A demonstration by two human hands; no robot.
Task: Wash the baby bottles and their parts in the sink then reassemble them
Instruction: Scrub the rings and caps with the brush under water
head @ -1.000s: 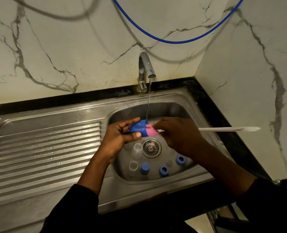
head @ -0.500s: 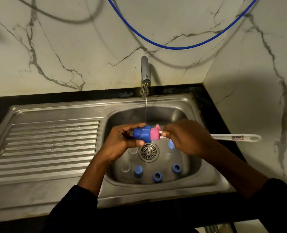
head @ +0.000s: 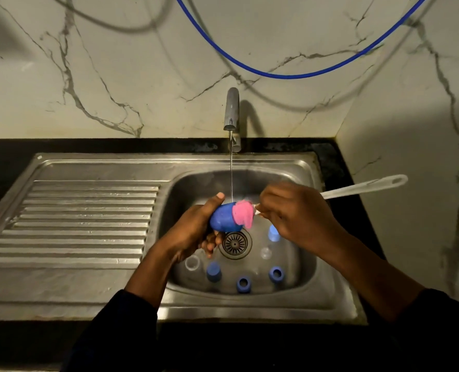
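Observation:
My left hand [head: 190, 232] grips a blue bottle cap [head: 223, 220] over the sink basin [head: 307, 264], under a thin stream of water. My right hand [head: 295, 213] holds a white-handled bottle brush [head: 362, 187] whose pink sponge head [head: 243, 216] sits at the cap's opening. On the basin floor lie several blue caps and rings [head: 243, 284] and clear teats [head: 192, 263], around the drain [head: 235, 243].
The tap [head: 231, 108] stands at the back with water running. A ribbed steel drainboard [head: 83, 224] lies to the left. A blue hose [head: 290, 73] hangs across the marble wall. The right wall stands close to the brush handle.
The view has shifted slightly. The cap has tilted in my left hand and the pink sponge shows more outside it; the brush handle now angles upward to the right.

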